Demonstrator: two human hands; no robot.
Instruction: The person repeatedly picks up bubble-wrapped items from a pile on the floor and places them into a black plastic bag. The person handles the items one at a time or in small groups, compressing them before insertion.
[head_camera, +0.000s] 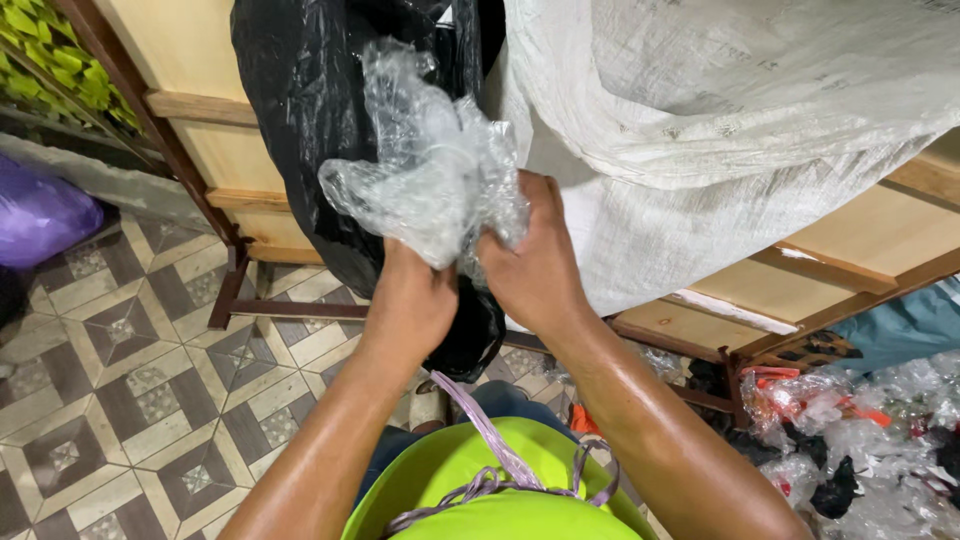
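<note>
Both my hands grip one crumpled bunch of clear plastic film (425, 165), held up in front of my chest. My left hand (412, 297) clutches its lower left part from below. My right hand (533, 262) pinches its right side, fingers buried in the film. Behind the film hangs a black plastic bag (300, 110), and to its right a large white woven sack (700, 120). A lilac plastic strap (497, 460) lies knotted across my bright green shirt.
A wooden panel on a brown metal frame (215, 160) stands behind the bags. Patterned floor tiles (120, 380) spread to the left, with a purple bag (40, 215) at the far left. A heap of mixed plastic scraps (860, 440) lies at the lower right.
</note>
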